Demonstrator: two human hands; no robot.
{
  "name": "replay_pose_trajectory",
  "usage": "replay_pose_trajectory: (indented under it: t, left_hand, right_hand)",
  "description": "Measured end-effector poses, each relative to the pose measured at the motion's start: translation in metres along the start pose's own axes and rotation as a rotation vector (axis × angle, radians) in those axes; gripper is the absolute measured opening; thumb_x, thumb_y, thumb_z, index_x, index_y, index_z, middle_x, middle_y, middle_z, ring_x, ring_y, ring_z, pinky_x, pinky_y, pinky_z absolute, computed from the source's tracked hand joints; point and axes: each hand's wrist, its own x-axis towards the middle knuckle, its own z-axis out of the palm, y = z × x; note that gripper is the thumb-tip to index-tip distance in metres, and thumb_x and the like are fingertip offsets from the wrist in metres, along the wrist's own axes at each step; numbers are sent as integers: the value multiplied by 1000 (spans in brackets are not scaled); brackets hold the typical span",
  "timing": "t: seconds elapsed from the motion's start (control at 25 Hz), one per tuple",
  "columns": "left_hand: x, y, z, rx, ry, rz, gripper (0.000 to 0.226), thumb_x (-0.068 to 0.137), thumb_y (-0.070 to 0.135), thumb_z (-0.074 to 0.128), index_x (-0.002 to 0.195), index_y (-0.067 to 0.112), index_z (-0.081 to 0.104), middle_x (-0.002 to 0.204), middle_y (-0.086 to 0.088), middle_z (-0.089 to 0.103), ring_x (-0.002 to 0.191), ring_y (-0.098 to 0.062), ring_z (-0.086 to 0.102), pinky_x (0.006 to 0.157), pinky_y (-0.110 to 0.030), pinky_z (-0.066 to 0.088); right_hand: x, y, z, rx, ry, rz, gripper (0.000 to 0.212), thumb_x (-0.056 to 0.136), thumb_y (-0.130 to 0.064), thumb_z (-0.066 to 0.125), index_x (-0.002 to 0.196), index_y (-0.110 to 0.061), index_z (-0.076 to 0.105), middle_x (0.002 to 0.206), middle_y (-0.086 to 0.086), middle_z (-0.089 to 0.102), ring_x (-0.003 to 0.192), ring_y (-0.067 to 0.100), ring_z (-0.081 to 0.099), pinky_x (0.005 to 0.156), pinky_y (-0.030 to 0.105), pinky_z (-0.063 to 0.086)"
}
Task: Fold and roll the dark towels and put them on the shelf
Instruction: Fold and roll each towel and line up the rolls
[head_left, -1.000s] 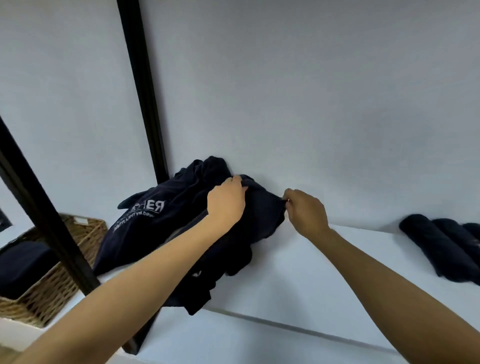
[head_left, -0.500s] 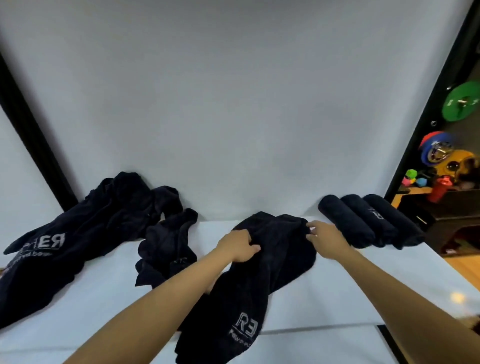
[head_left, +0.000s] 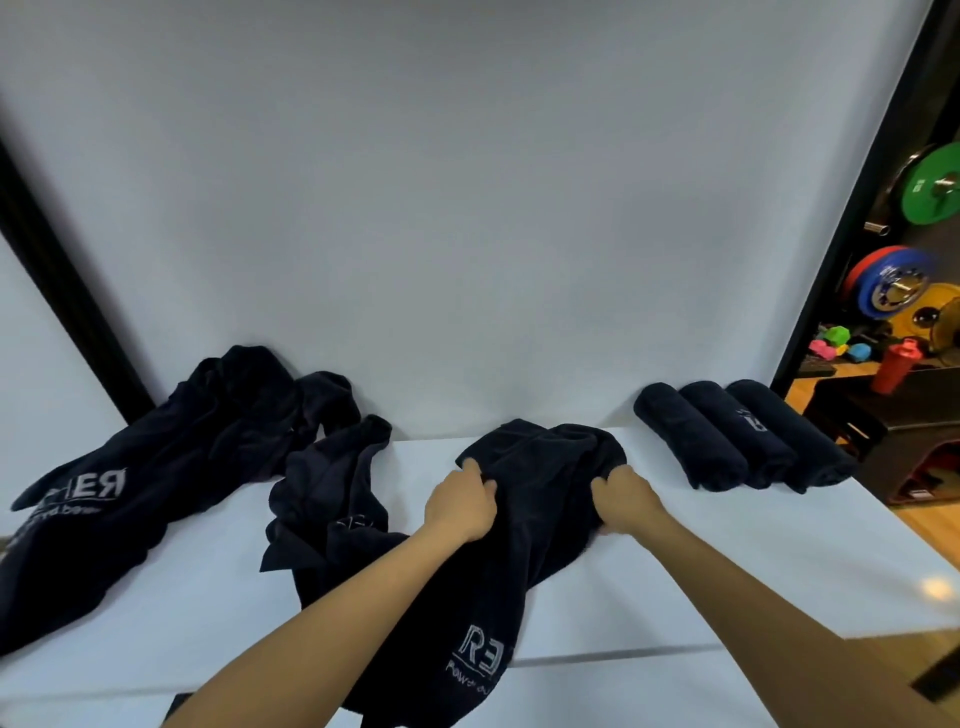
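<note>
Hands are pinching the bunched far end of the dark towel (head_left: 524, 525), left hand (head_left: 460, 503) and right hand (head_left: 626, 501) level, its length trailing toward the near worktop (head_left: 701, 571) edge.

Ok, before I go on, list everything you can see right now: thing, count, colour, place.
rolled towels: three, dark navy, side by side at the right rear of the shelf
towel in hand: one, dark navy with pale lettering, middle of the shelf, front end hanging over the edge
loose towels: at least two, dark navy, crumpled at the left; exact count unclear
shelf: one, white, across the foreground
wall: one, pale grey, behind the shelf
weight plates: several, green, blue, red and yellow, far right background
bottle: one, red, right background
left hand: one, grips the towel in hand
right hand: one, grips the same towel
</note>
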Motion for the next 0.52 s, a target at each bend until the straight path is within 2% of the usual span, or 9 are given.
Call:
replay_pose_trajectory:
  t: [0.08, 0.16, 0.2, 0.28, 0.32, 0.4, 0.44, 0.52]
  left_hand:
    - [1, 6, -20, -297, 172, -43, 24, 104, 32, 37, 110, 9, 41, 96, -10, 63, 83, -25, 61, 71, -36, 47]
    - [6, 13, -48, -496, 332, -33, 21, 105, 30, 38, 103, 9, 40, 84, -6, 59, 74, -21, 57, 62, -34, 44]
    - [8, 15, -62, -559, 411, -15, 21, 104, 30, 40, 103, 9, 41, 81, -4, 57, 73, -22, 57, 60, -34, 43]
    - [14, 13, -79, -621, 507, -4, 24, 103, 33, 44, 105, 9, 43, 80, -2, 57, 75, -24, 59, 64, -36, 46]
    - [17, 8, -78, -600, 496, -16, 26, 102, 34, 46, 107, 9, 43, 82, -2, 57, 77, -25, 60, 67, -36, 48]
    - [20, -8, -65, -465, 363, -84, 30, 99, 36, 52, 111, 9, 44, 89, -2, 59, 83, -25, 59, 72, -34, 46]
    - [21, -18, -53, -384, 264, -123, 34, 97, 37, 55, 112, 7, 47, 94, -3, 61, 87, -25, 59, 73, -33, 45]
    - [18, -33, -29, -240, 79, -160, 38, 93, 40, 58, 108, 6, 53, 100, -7, 65, 89, -25, 62, 73, -32, 46]
  right_hand:
    - [2, -11, -13, 376, 33, 27, 29, 100, -18, 40, 114, 6, 50, 96, 18, 62, 78, 30, 64, 66, 37, 56]
    - [5, -24, -37, 683, 106, 18, 31, 100, -14, 42, 116, 8, 54, 100, 23, 62, 78, 30, 61, 69, 39, 57]
    - [8, -29, -50, 807, 172, 7, 29, 99, -15, 43, 114, 6, 56, 107, 26, 63, 83, 31, 61, 77, 43, 56]
    - [12, -35, -68, 967, 286, -26, 23, 96, -24, 50, 99, -4, 60, 107, 22, 65, 93, 31, 63, 85, 44, 53]
    - [12, -33, -70, 964, 278, -68, 27, 91, -34, 58, 96, -7, 60, 99, 14, 67, 95, 27, 64, 86, 41, 53]
    - [4, -19, -58, 793, 156, -81, 49, 75, -48, 73, 106, -11, 62, 101, 5, 71, 96, 22, 67, 85, 40, 56]
    - [-2, -9, -46, 672, 64, -60, 51, 72, -46, 78, 107, -13, 63, 101, 4, 72, 94, 20, 68, 80, 37, 57]
    - [-10, 10, -22, 470, -89, -6, 36, 77, -27, 80, 103, -8, 64, 98, 7, 71, 90, 20, 66, 69, 30, 54]
